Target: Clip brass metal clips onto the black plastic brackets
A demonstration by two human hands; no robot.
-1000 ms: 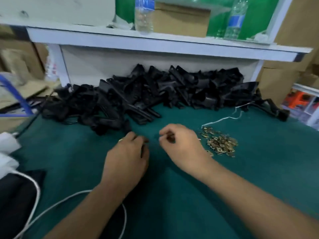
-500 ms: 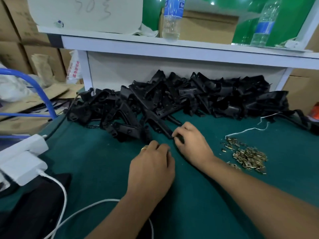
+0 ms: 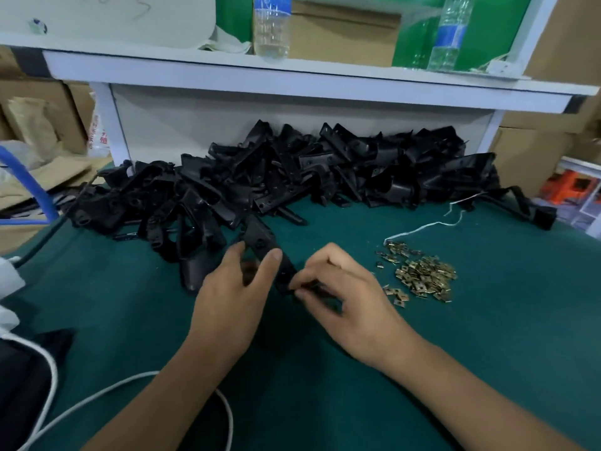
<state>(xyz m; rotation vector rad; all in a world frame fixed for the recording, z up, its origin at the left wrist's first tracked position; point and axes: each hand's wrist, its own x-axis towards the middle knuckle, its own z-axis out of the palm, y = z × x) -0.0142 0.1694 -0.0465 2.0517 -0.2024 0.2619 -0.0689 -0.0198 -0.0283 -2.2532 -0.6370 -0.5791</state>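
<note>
Head cam: you are working at a green-covered desk (image 3: 487, 353). Your left hand (image 3: 227, 301) is gripping one black bracket (image 3: 265, 244), thumb and forefinger curled round it, lifting it just off the cloth at the near edge of the bracket pile (image 3: 292, 177). Your right hand (image 3: 354, 304) is pinching at the bracket's lower end, fingers (image 3: 300, 283) curled tight; whether a clip is sitting between them cannot be told, too blurred. Brass clips (image 3: 419, 275) are lying in a loose heap on the desk just to the right of your right hand, not touching it. Pile of brackets is running along the back of the desk against a white shelf (image 3: 292, 83). Two water bottles are standing on that shelf, approx. centre (image 3: 271, 27) and right (image 3: 450, 34). White cable (image 3: 97, 398) is trailing across the near-left corner. White string (image 3: 422, 227) is lying behind the clips.
</note>
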